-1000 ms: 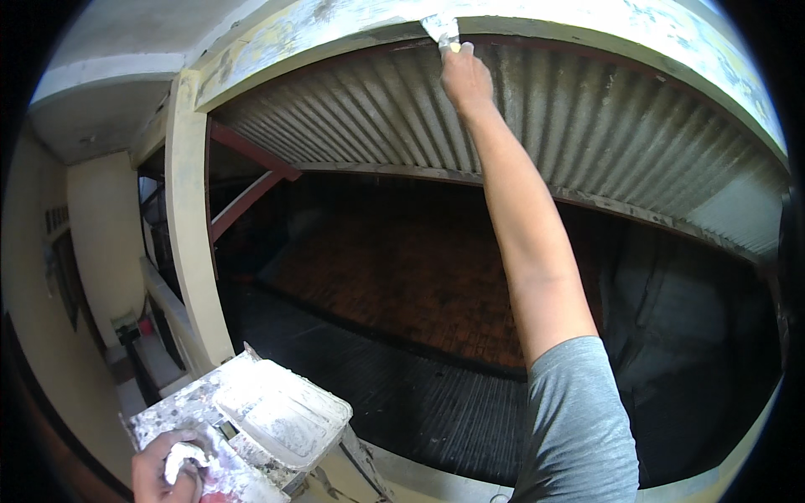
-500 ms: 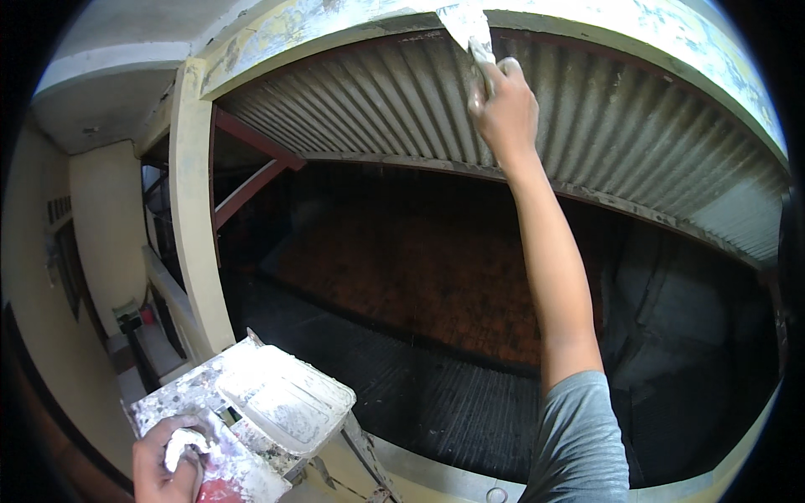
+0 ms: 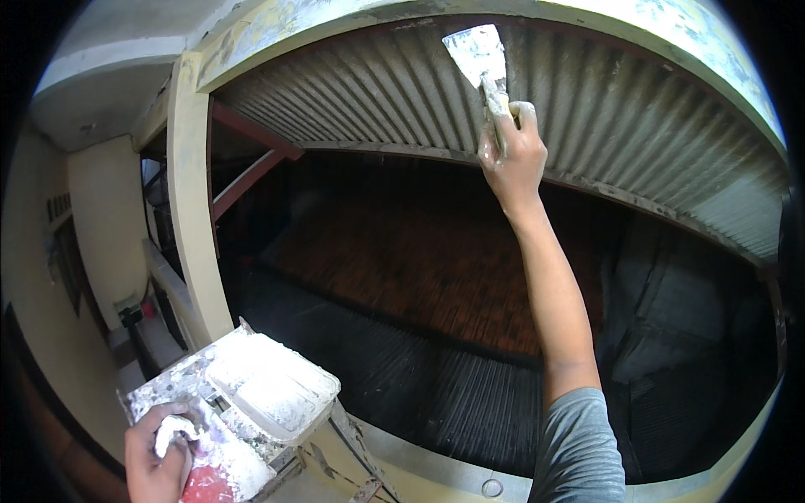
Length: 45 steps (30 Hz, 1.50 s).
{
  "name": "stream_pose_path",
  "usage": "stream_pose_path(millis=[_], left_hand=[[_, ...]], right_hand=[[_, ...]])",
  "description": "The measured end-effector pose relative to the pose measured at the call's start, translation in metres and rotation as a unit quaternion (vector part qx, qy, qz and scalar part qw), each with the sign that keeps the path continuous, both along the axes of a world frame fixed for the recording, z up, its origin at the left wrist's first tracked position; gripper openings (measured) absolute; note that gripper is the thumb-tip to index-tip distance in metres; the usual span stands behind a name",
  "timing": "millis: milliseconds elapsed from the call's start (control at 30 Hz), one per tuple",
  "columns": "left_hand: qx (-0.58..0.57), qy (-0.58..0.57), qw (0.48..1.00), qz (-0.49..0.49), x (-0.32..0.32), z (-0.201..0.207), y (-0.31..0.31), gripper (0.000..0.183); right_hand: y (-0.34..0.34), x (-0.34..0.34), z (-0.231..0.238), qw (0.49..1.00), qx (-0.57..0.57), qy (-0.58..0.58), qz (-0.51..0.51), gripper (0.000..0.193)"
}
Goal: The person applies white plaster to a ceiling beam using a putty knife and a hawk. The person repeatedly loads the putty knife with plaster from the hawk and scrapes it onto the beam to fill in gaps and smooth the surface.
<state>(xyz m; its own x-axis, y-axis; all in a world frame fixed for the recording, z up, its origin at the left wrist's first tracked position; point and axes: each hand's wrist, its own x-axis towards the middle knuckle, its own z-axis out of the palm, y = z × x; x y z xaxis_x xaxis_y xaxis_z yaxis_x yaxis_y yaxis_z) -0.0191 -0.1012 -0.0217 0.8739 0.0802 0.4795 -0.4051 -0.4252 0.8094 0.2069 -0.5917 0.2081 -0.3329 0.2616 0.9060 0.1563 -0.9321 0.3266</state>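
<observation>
My right hand [image 3: 516,155] is raised at arm's length, its fingers closed round the handle of a putty knife [image 3: 478,52]. White paste coats the wide blade, which points up and stands apart from the overhead beam [image 3: 352,29] in the picture. At the lower left, my left hand [image 3: 155,457] is closed on a flat board [image 3: 239,457], red in one part and smeared with white paste. A white-coated curl shows between its fingers; whether it is the board's handle I cannot tell. Beside that board lies a white-crusted rectangular plastic tray [image 3: 277,381].
The tray rests on a paint-spattered stand [image 3: 180,373] with legs like a stepladder's. A cream post [image 3: 191,201] rises behind it. Corrugated roofing [image 3: 377,92] slopes beyond the beam, above a dark drop with brown roof tiles [image 3: 419,277]. A ledge [image 3: 436,469] runs along the bottom.
My right hand has come down with the putty knife, whose blade has left the beam. My left hand and its board have shifted slightly left in the picture, as has the tray.
</observation>
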Motion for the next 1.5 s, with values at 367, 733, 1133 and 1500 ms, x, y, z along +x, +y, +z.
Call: stream_pose_path(millis=[367, 733, 1133, 1500], left_hand=[[-0.04, 0.001, 0.999, -0.017, 0.003, -0.013, 0.008, 0.043], [-0.07, -0.02, 0.993, -0.088, 0.009, -0.027, 0.024, 0.051], [0.047, 0.044, 0.997, -0.034, -0.012, 0.021, -0.01, 0.04], [0.06, 0.043, 0.997, -0.019, -0.011, 0.01, -0.001, 0.036]], right_hand=[[0.02, -0.065, -0.103, 0.675, 0.11, 0.316, 0.658, 0.053], [0.023, -0.151, -0.288, 0.49, 0.365, 0.331, 0.719, 0.032], [0.005, -0.2, -0.424, 0.234, 0.645, 0.434, 0.583, 0.022], [-0.019, -0.23, -0.372, 0.349, 0.582, 0.396, 0.618, 0.036]])
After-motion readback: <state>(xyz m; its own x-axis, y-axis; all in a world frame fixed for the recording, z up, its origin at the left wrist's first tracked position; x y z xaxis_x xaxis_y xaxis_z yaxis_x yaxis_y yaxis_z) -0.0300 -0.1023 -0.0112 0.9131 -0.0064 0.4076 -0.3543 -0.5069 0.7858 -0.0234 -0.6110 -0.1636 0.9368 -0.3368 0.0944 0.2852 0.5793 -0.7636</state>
